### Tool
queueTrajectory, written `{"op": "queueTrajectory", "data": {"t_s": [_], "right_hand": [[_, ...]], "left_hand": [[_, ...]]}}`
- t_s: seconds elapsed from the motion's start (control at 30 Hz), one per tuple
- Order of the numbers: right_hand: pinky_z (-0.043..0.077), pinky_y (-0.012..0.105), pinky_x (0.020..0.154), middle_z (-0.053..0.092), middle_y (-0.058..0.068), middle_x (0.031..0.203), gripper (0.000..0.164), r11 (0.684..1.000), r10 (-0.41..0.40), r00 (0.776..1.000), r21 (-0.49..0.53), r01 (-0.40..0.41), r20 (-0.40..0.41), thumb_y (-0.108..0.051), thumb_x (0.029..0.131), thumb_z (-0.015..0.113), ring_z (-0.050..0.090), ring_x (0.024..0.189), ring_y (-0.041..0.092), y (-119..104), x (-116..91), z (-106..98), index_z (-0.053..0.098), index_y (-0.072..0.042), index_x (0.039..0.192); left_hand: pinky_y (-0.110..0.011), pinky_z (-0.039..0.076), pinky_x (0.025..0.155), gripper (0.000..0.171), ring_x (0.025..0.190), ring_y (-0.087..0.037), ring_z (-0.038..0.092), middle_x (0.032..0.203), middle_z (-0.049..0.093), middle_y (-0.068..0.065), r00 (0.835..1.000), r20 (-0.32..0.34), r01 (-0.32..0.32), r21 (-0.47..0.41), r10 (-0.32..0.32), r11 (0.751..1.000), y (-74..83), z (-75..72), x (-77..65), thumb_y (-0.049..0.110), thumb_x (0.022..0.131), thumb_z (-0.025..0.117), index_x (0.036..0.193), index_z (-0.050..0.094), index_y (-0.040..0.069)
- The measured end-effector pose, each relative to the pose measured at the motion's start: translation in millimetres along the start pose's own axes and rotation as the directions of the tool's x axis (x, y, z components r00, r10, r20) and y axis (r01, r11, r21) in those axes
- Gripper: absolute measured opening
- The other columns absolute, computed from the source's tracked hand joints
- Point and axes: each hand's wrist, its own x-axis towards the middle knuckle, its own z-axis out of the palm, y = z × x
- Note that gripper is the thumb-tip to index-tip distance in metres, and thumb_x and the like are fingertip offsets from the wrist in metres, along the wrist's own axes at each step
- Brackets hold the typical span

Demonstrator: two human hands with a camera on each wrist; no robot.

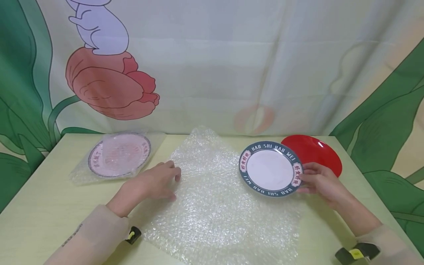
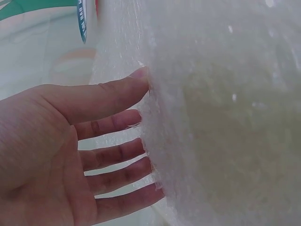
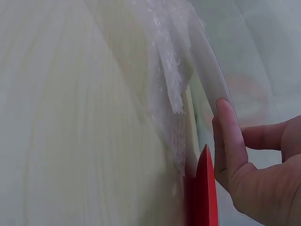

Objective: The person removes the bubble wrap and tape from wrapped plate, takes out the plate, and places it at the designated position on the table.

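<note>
A white plate with a dark blue-green lettered rim (image 1: 269, 170) is raised over the right part of a sheet of bubble wrap (image 1: 215, 209). My right hand (image 1: 322, 182) pinches its right edge between thumb and fingers. The right wrist view shows the plate's pale underside (image 3: 207, 61) almost edge-on, held by the right hand (image 3: 263, 174). At the wrap's left edge is my left hand (image 1: 157, 182), its fingers loosely spread. Thumb and fingertips of that left hand (image 2: 61, 141) meet the edge of the bubble wrap (image 2: 225, 117) in the left wrist view.
A red plate (image 1: 322, 156) lies at the back right of the table (image 1: 36, 198), partly behind the held plate. Another patterned plate (image 1: 120, 156), wrapped in clear film, lies at the back left. A printed curtain (image 1: 212, 73) hangs behind the table.
</note>
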Motion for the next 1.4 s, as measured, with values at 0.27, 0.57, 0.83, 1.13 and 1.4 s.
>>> {"op": "queueTrajectory", "data": {"t_s": [0.27, 0.57, 0.83, 1.13, 1.4], "right_hand": [[0.059, 0.035, 0.083, 0.049, 0.018, 0.131, 0.064, 0.997, 0.011, 1.0, 0.071, -0.01, -0.011, -0.017, 0.104, 0.06, 0.066, 0.101, 0.017, 5.0, 1.0, -11.1, 0.024, 0.004, 0.153], [0.059, 0.034, 0.085, 0.042, 0.017, 0.136, 0.069, 0.993, 0.035, 0.999, 0.11, -0.031, -0.035, -0.019, 0.106, 0.057, 0.064, 0.102, 0.013, 9.7, 1.2, -20.9, 0.016, 0.005, 0.156], [0.058, 0.033, 0.085, 0.038, 0.016, 0.135, 0.069, 0.985, 0.05, 0.998, 0.167, -0.041, -0.046, -0.015, 0.107, 0.053, 0.064, 0.1, 0.011, 12.5, -0.7, -29.9, 0.01, 0.005, 0.157], [0.057, 0.034, 0.087, 0.034, 0.018, 0.138, 0.072, 0.976, 0.08, 0.994, 0.207, -0.063, -0.079, -0.011, 0.109, 0.047, 0.064, 0.098, 0.009, 17.0, -2.4, -38.3, -0.001, 0.005, 0.159], [0.057, 0.032, 0.087, 0.033, 0.023, 0.134, 0.066, 0.973, 0.072, 0.99, 0.228, -0.044, -0.12, -0.009, 0.109, 0.04, 0.065, 0.091, 0.008, 21.9, -3.9, -49.7, -0.003, 0.012, 0.155]], "left_hand": [[-0.047, 0.052, 0.087, 0.042, 0.102, -0.028, 0.055, 0.112, 0.055, -0.007, 1.0, -0.001, -0.012, -0.003, 0.012, 1.0, 0.0, -1.3, -0.6, 0.021, 0.078, 0.09, 0.111, 0.065, 0.012], [-0.046, 0.052, 0.084, 0.042, 0.1, -0.027, 0.054, 0.11, 0.055, -0.006, 1.0, 0.001, -0.016, -0.005, 0.016, 1.0, -0.2, -1.0, -0.8, 0.021, 0.078, 0.09, 0.11, 0.064, 0.012], [-0.046, 0.052, 0.084, 0.042, 0.099, -0.026, 0.054, 0.11, 0.055, -0.007, 1.0, 0.002, -0.015, 0.004, 0.015, 1.0, 0.8, -1.7, -0.3, 0.021, 0.078, 0.09, 0.11, 0.064, 0.011], [-0.046, 0.052, 0.085, 0.042, 0.1, -0.027, 0.054, 0.112, 0.055, -0.007, 1.0, 0.014, -0.002, 0.004, 0.002, 1.0, 1.7, -2.5, 0.5, 0.02, 0.078, 0.09, 0.11, 0.064, 0.011], [-0.047, 0.052, 0.086, 0.042, 0.1, -0.027, 0.054, 0.112, 0.056, -0.007, 1.0, 0.012, -0.003, 0.004, 0.003, 1.0, 2.2, -2.7, -0.2, 0.021, 0.079, 0.089, 0.112, 0.065, 0.011]]}}
